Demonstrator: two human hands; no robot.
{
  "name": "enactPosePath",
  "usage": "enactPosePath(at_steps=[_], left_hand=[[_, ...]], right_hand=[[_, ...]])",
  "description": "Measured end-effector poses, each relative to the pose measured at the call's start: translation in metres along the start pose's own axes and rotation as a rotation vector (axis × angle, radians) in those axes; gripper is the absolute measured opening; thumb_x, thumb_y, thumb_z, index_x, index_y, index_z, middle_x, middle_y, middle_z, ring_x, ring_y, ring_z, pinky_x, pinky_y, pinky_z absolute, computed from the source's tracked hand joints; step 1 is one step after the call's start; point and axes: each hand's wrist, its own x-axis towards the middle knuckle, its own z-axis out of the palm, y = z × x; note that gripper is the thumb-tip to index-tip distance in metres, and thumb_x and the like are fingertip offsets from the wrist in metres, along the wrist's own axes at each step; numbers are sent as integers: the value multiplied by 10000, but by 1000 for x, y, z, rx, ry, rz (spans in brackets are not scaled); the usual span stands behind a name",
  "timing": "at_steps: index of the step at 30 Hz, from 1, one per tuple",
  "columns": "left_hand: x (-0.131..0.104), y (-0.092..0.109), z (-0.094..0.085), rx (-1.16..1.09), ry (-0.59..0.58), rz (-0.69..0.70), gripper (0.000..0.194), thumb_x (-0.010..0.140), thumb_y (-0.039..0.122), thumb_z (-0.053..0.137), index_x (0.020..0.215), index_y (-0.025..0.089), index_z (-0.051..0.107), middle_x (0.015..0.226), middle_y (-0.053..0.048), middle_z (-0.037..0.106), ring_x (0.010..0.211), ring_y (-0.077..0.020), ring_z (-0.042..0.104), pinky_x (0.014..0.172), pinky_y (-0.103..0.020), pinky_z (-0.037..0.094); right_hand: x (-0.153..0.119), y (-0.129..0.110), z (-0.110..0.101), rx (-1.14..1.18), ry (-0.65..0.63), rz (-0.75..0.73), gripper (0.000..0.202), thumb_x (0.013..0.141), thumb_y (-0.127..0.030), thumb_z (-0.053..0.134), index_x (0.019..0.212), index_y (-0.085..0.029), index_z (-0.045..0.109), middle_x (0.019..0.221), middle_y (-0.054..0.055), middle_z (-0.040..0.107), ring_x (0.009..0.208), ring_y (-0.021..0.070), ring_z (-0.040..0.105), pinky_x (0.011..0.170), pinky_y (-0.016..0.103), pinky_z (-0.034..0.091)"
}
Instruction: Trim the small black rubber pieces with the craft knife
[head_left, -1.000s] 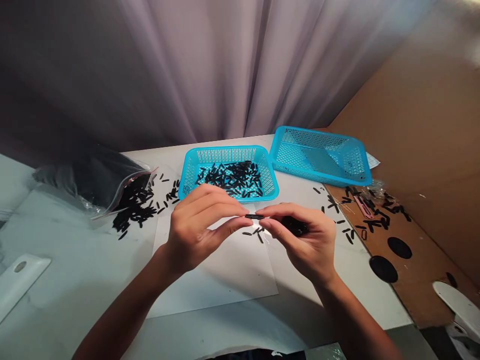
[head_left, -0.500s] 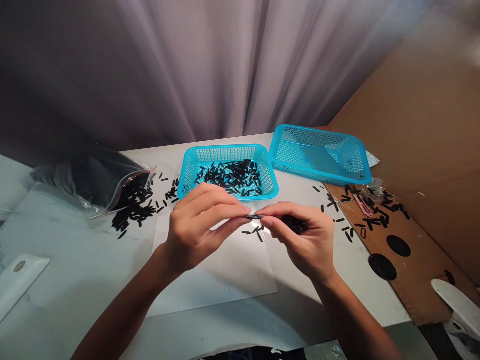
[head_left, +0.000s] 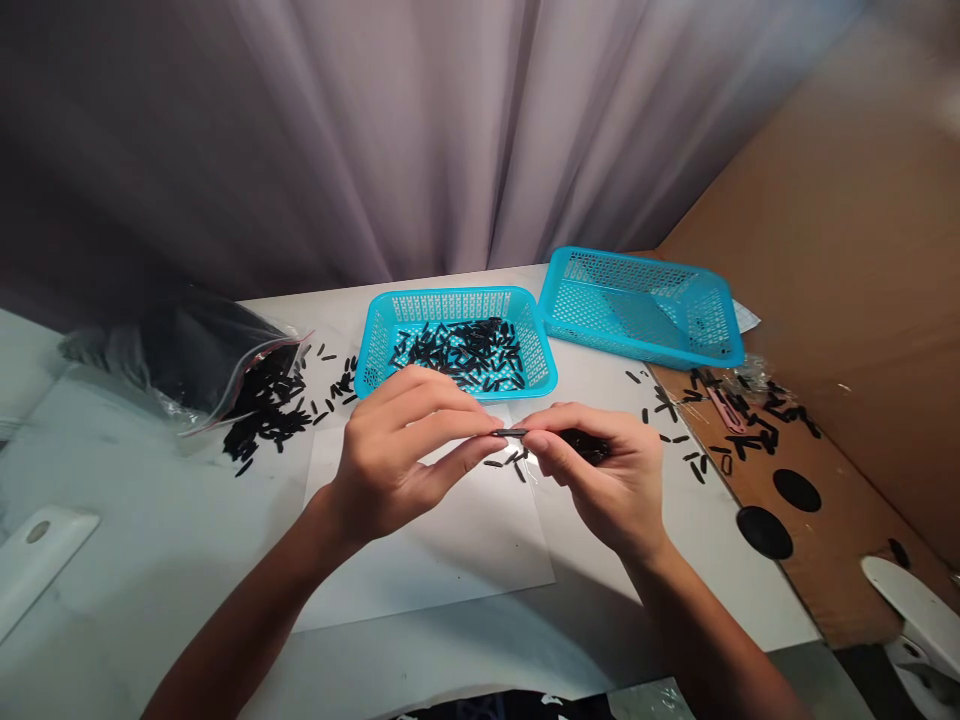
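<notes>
A small black piece [head_left: 511,433] is pinched at both ends between my hands, above a white sheet [head_left: 420,560]. My left hand [head_left: 405,455] grips its left end between thumb and fingertips. Thumb and index finger of my right hand [head_left: 604,470] close on the right end, and more black pieces [head_left: 589,446] sit in that palm. Just behind my hands, a blue basket [head_left: 546,372] holds many similar black pieces. Several more [head_left: 517,464] lie on the sheet below my fingertips.
A clear plastic bag [head_left: 187,350] at the left spills black pieces [head_left: 270,410] onto the table. Another blue basket [head_left: 637,345] stands back right. Beside it are scattered pieces, a pink tool [head_left: 727,411] and two black discs [head_left: 797,491] [head_left: 765,532].
The small piece between my fingertips has turned slightly. My right hand has shifted a little, and its fingers cover more of the pieces in the palm.
</notes>
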Motion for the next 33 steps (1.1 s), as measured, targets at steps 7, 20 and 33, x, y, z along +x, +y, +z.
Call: enactPosePath(at_steps=[7, 20, 33], left_hand=[[1, 1, 0, 11, 28, 6, 110, 913, 154, 819, 993, 176, 747, 857, -21, 818, 793, -169, 714, 747, -331, 590], [-12, -26, 18, 127, -23, -216, 226, 936, 240, 799, 1143, 161, 753, 1045, -82, 817, 973, -231, 734, 877, -382, 584], [-10, -12, 7, -182, -328, -194, 142, 929, 51, 733, 971, 182, 767, 887, -43, 782, 905, -198, 696, 801, -323, 600]], right_hand=[[-1, 1, 2, 1, -9, 53, 178, 928, -269, 781, 763, -204, 797, 547, -36, 630, 453, 72, 453, 422, 223, 338], [11, 31, 11, 456, -179, 618, 639, 846, -785, 693, 800, -149, 718, 501, -75, 457, 408, 40, 256, 417, 209, 196], [12, 34, 12, 429, -326, 620, 629, 822, -773, 732, 692, -178, 572, 540, -64, 458, 464, 55, 285, 414, 206, 154]])
